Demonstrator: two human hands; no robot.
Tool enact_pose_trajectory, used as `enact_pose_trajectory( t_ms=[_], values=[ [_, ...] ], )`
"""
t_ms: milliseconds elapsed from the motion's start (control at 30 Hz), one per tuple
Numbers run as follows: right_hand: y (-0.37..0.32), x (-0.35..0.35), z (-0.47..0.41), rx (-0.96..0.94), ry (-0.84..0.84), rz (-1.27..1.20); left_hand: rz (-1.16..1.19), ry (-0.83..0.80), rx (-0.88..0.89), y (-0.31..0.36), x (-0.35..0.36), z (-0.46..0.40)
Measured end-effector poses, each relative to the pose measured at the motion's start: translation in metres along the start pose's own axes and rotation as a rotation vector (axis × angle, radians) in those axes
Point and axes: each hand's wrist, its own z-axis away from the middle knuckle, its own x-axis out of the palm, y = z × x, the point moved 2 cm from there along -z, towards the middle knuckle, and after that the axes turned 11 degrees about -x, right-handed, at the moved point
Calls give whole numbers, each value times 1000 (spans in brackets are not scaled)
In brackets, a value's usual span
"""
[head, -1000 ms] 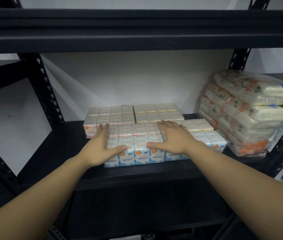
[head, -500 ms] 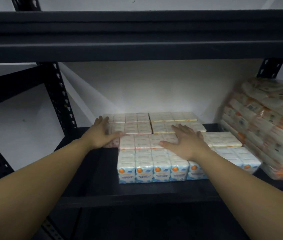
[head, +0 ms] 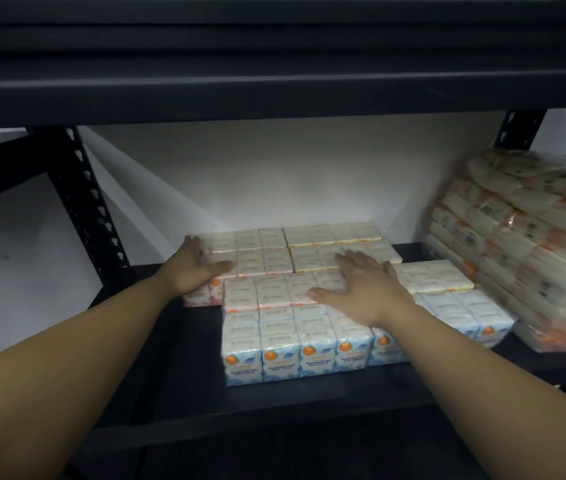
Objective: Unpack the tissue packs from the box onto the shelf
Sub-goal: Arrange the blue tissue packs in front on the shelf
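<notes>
Black shelf [head: 177, 403] before you: both arms outstretched, left hand [head: 195, 268] and right hand [head: 361, 292] flat, fingers loosely spread, on six tissue packs [head: 274, 327].

I count six blocks of mini tissue packs [head: 276, 296] on the one shelf [head: 184, 386]: two blue-fronted, two pink, two yellowish. The nearest blue block shows four packs across its front. At the right sits one large wrapped bundle of tissue packets [head: 530, 244]. Two hands are in view.

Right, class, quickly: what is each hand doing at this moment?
Left hand: open, fingers straight, pressing the left end of the pink tissue pack.
Right hand: open, resting flat on top of the tissue packs.
</notes>
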Motion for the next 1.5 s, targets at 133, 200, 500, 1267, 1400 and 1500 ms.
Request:
enact_pose_trajectory(
  t_ms=[133, 200, 500, 1267, 1400, 1500],
  values=[
    [1, 1, 0, 5, 3, -9, -28, 17, -15, -11, 5, -16],
    [1, 1, 0, 1, -1, -11, -17, 8, -3, -1, 7, -13],
    [1, -1, 0, -14, -3, -43, -67, -10, -26, 0, 37, -51],
    [0, -7, 2, 21, 88, -130, -328, -9, -152, 49, 62, -35],
    [1, -17, 6, 28, 107, -245, -499, 23, -236, 60, 61, -31],
    [7, -30, 8, 11, 140, -279, -502, 38, -223, 78, 65, -24]
  ],
)
